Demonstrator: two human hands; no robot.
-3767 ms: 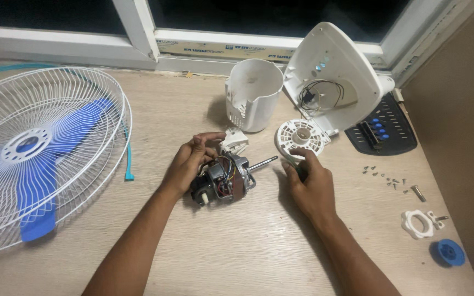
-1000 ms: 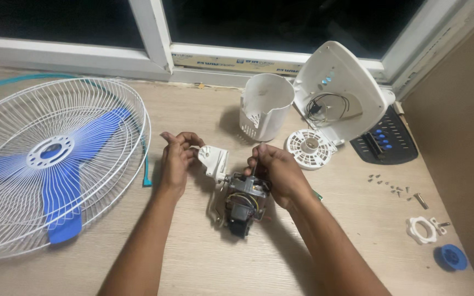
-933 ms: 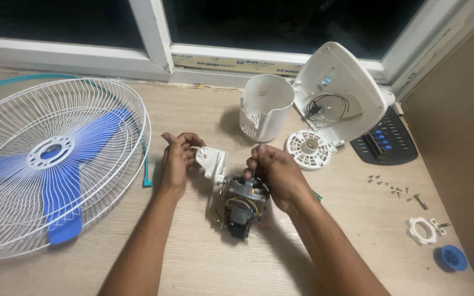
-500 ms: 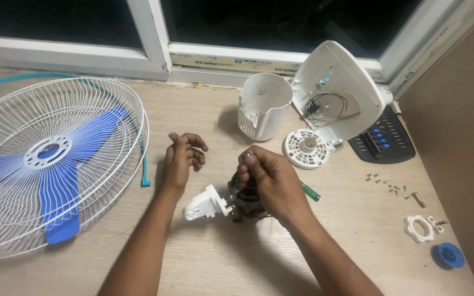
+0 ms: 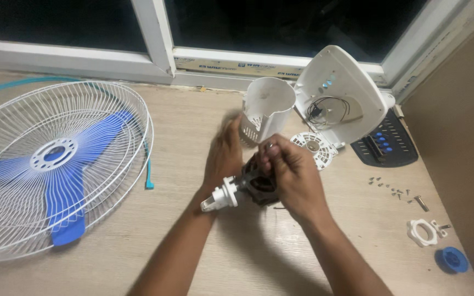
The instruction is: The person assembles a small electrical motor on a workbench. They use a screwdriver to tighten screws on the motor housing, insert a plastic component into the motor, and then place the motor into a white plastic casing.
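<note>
White wire fan guard [image 5: 56, 164] with a blue three-bladed plastic propeller [image 5: 64, 181] inside, lying flat at the far left of the pale wood-grain worktop [image 5: 259, 257]; a thin teal strap [image 5: 148, 170] just beside its right rim. Toward the middle, left hand [image 5: 223, 156], blurred with motion, fingers half curled behind the dark metal fan motor [image 5: 259, 183]; whether that grip presses the motor or only hovers against it, cannot tell. White plastic gearbox end [image 5: 220, 197] jutting down-left from the motor, so long axis slanted from lower left to upper right, raised off the worktop between both hands. Right hand [image 5: 294, 175] wrapped over the motor's upper right end, grip pinching tight on it near the top, clearly the nearer and carrying hand. Behind, near the window frame, a white slotted cylindrical housing [image 5: 267, 107] standing upright, then a white rounded-triangle rear cover [image 5: 341, 93] tilted up with black wires showing, a white round vented disc [image 5: 316, 148] at its foot, and a dark control panel with blue buttons [image 5: 385, 145]. Far right: loose small screws [image 5: 393, 189], a white plastic ring nut [image 5: 422, 233], a blue round cap [image 5: 452, 259].
</note>
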